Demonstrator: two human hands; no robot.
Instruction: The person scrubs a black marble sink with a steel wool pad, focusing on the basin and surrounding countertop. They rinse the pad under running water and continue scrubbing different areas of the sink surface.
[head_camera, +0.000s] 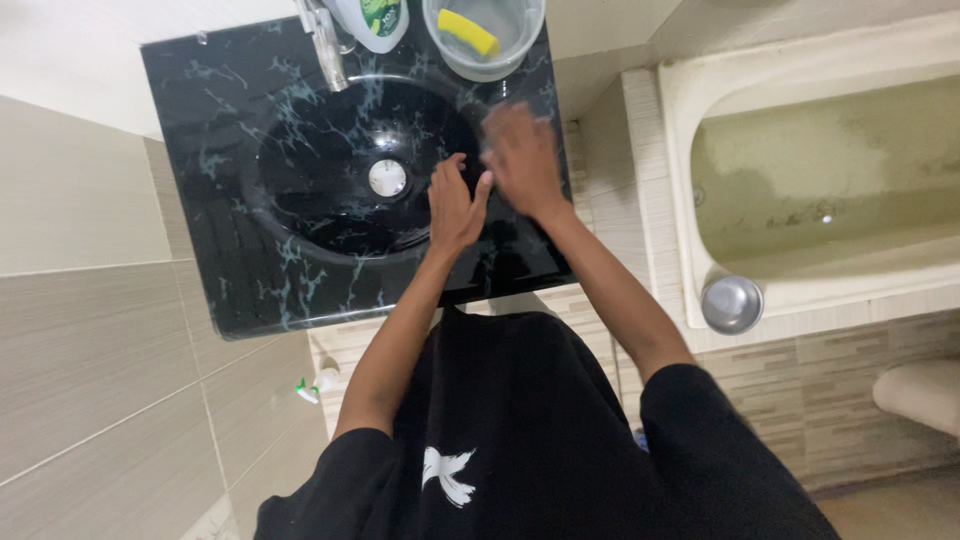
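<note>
Black marbled basin (300, 190), worktop-mounted; drain plug (387, 178) at centre.
Left hand (455, 205): flat, released, grasping nothing, at 3 o'clock on the basin's inner wall.
Right hand (522, 155): blurred, spread flat on the rim at 2 o'clock, grip empty.
Yellow sponge (468, 33) in clear tub (485, 40), 1 o'clock, parked within reach.
Steel bowl (732, 304) on bathtub ledge.

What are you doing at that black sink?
A person in a black top stands over a black marbled sink with both bare hands above the basin. The left hand and the right hand touch each other at the fingers; the right one is blurred. Neither holds anything. A round metal drain plug sits in the basin. By the tap stand a white bottle and a clear tub with a yellow sponge.
</note>
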